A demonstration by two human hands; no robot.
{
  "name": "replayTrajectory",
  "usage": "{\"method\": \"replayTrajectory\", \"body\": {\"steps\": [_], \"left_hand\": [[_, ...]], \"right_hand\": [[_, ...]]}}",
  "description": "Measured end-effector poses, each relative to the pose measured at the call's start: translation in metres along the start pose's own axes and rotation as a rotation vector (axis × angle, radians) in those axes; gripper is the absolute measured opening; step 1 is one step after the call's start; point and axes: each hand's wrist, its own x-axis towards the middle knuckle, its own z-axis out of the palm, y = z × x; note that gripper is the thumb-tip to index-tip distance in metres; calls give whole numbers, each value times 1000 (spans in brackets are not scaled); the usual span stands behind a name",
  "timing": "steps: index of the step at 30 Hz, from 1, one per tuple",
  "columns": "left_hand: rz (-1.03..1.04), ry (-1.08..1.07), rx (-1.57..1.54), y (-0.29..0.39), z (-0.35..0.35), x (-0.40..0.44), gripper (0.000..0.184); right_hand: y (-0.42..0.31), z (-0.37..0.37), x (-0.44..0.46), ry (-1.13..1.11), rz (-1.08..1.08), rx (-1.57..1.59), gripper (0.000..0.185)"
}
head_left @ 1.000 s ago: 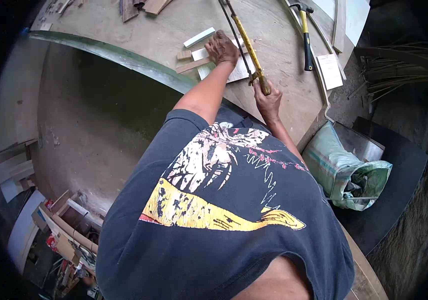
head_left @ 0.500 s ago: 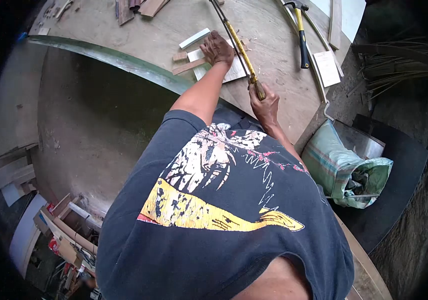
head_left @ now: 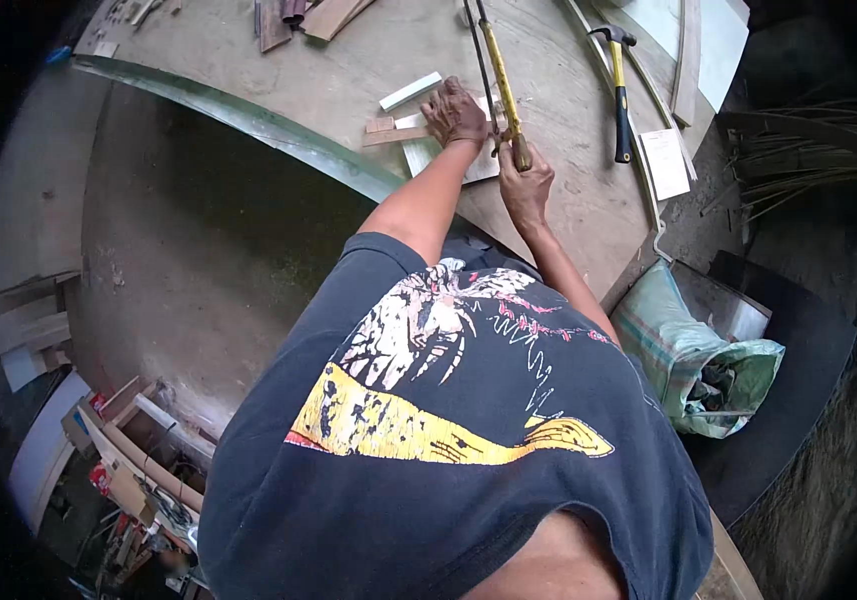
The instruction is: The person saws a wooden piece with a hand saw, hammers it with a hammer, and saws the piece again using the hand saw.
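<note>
My right hand (head_left: 526, 185) is wrapped round the handle of a yellow-framed hacksaw (head_left: 501, 82), whose blade side faces left, beside my left hand. My left hand (head_left: 457, 113) presses down on a thin wooden strip (head_left: 396, 136), which lies across a white board (head_left: 420, 153) at the table's near edge. The fingers of my left hand are bent over the strip and partly hidden. A small wooden block (head_left: 380, 124) touches the strip's left end, and a white stick (head_left: 411, 91) lies just beyond it.
On the wooden table (head_left: 579, 205) lie a hammer (head_left: 622, 95), a paper label (head_left: 665, 163), long strips (head_left: 687, 62) at the right and wood offcuts (head_left: 329, 17) at the far side. A stuffed green sack (head_left: 664, 330) stands right of the table. Wood scraps fill the lower left.
The saw and my right hand have moved forward along the cut line, after being drawn back. My left hand stays on the strip. The whole view has shifted slightly.
</note>
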Motion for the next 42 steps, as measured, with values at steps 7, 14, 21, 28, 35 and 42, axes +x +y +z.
{"method": "replayTrajectory", "body": {"steps": [7, 14, 21, 28, 35, 42], "left_hand": [[-12, -6, 7, 7, -12, -5, 23], [-58, 94, -56, 7, -2, -6, 28], [-79, -23, -2, 6, -5, -4, 34], [-112, 66, 42, 7, 4, -3, 22], [-10, -76, 29, 6, -11, -4, 28], [-65, -14, 9, 7, -5, -4, 29]], "right_hand": [[1, 3, -10, 0, -65, -87, 22], [2, -1, 0, -9, -74, -84, 19], [0, -7, 6, -57, -70, -131, 19], [3, -25, -37, -33, 45, -33, 23], [1, -8, -14, -2, -83, -141, 20], [-3, -11, -13, -14, -86, -138, 14]]}}
